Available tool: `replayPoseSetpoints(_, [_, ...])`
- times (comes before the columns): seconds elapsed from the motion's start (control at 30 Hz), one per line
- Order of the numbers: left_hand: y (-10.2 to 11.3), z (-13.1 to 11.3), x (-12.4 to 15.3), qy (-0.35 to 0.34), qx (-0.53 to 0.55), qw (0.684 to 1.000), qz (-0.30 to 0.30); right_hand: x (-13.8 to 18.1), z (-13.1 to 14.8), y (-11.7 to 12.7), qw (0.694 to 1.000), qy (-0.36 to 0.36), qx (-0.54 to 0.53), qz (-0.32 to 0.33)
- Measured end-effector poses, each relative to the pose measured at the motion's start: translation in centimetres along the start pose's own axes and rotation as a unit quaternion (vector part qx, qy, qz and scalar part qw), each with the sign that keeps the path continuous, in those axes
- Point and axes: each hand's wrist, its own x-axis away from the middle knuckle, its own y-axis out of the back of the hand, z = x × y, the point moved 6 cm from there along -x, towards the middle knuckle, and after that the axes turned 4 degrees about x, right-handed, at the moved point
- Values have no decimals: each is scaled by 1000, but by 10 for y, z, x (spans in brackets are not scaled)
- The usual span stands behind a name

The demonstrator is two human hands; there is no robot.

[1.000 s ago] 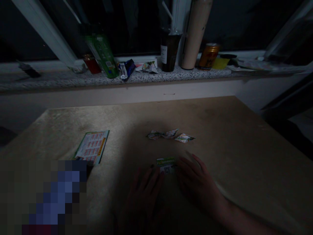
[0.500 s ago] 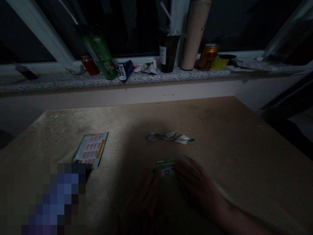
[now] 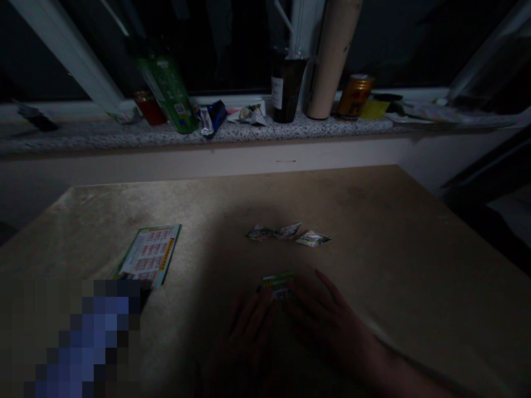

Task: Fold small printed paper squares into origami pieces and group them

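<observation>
In dim light a small folded piece of printed green and white paper [image 3: 277, 283] lies on the beige table [image 3: 394, 232] near its front edge. My left hand [image 3: 249, 331] lies flat just left of it, fingertips touching its near left corner. Over the paper's right side rests my right hand [image 3: 327, 318], fingers stretched flat and pressing on it. Three small folded paper shapes [image 3: 288, 233] sit in a row a little beyond the hands.
A printed flyer [image 3: 149, 255] lies at the table's left. On the granite window sill [image 3: 83, 138] behind stand a green carton [image 3: 168, 94], a dark cup with straw [image 3: 286, 88], a tall beige cylinder [image 3: 332, 61], a gold can [image 3: 353, 97] and wrappers.
My right hand has slid left over the folded paper, so less of it shows. The left hand has barely shifted. The view has dropped slightly.
</observation>
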Motion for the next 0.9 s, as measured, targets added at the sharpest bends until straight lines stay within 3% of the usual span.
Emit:
replayPoseSetpoints(0.2, [0,-4,0,-5,1,1000,7,-7,-2,5,999,-18,-19,24])
replayPoseSetpoints(0.53, [0,-4,-2,-13,-22,999,39,2,-11,2,995,-74,-28,-66])
replayPoseSetpoints(0.7, [1,-1,-4,-12,-27,1000,-4,-2,-10,8,993,-65,-50,-90])
replayPoseSetpoints(0.9, [8,18,-20,77,-34,996,-11,-4,-10,12,992,-61,-58,-92])
